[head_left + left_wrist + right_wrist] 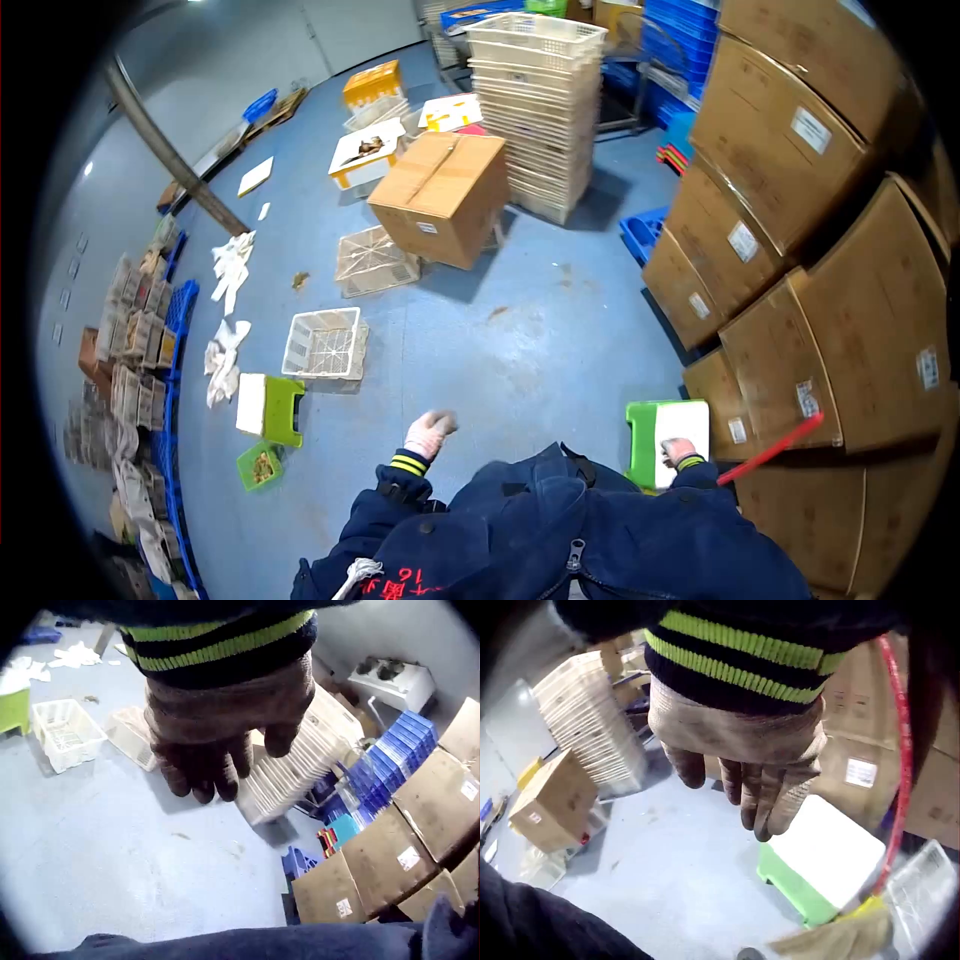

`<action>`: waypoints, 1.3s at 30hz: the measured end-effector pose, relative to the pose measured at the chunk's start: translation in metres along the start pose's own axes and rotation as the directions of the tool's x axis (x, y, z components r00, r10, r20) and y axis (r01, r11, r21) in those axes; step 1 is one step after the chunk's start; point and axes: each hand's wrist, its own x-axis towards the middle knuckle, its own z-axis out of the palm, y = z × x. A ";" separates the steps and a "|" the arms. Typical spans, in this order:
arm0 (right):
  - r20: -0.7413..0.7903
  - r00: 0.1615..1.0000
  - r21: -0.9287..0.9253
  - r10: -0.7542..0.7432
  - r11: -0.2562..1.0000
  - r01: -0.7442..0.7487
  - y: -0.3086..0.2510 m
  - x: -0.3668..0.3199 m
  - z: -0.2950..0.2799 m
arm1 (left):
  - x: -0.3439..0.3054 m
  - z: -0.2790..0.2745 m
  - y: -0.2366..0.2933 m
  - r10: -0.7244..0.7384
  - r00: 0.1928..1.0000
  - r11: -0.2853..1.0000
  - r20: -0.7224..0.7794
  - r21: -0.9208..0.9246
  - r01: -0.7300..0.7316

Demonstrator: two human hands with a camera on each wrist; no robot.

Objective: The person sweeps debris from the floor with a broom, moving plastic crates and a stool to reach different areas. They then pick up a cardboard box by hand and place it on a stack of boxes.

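Observation:
The gloved left hand (430,434) hangs in the air over the blue floor; in the left wrist view the same hand (221,735) has loose, slightly bent fingers (217,776) and holds nothing. Over the white top of a green stool (668,440) is the right hand (680,452). The right wrist view has this hand (739,742) with fingers hanging down and nothing in them, the stool's white top (829,851) beyond; whether it touches the stool cannot be told.
Stacked cartons (780,150) line the right side, with a red strap (775,448) beside them. Ahead stand a carton (445,195) and a tall stack of white crates (535,110). A white basket (325,345) and another green stool (283,410) are on the left.

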 end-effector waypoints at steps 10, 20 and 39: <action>-0.089 0.918 -0.399 -0.387 0.858 0.323 -0.461 0.154 -0.023 | 0.147 -0.112 -0.040 -0.681 0.673 0.506 -0.289 -0.850 0.146; -0.161 0.956 -0.312 -0.244 0.932 0.185 -0.644 0.272 -0.072 | 0.397 -0.269 0.066 -0.641 0.591 0.677 -0.490 -0.724 0.133; -0.223 0.882 0.179 -0.414 0.873 0.455 -0.962 0.675 -0.110 | 0.775 -0.426 0.118 -0.768 0.616 0.546 -0.173 -0.679 0.490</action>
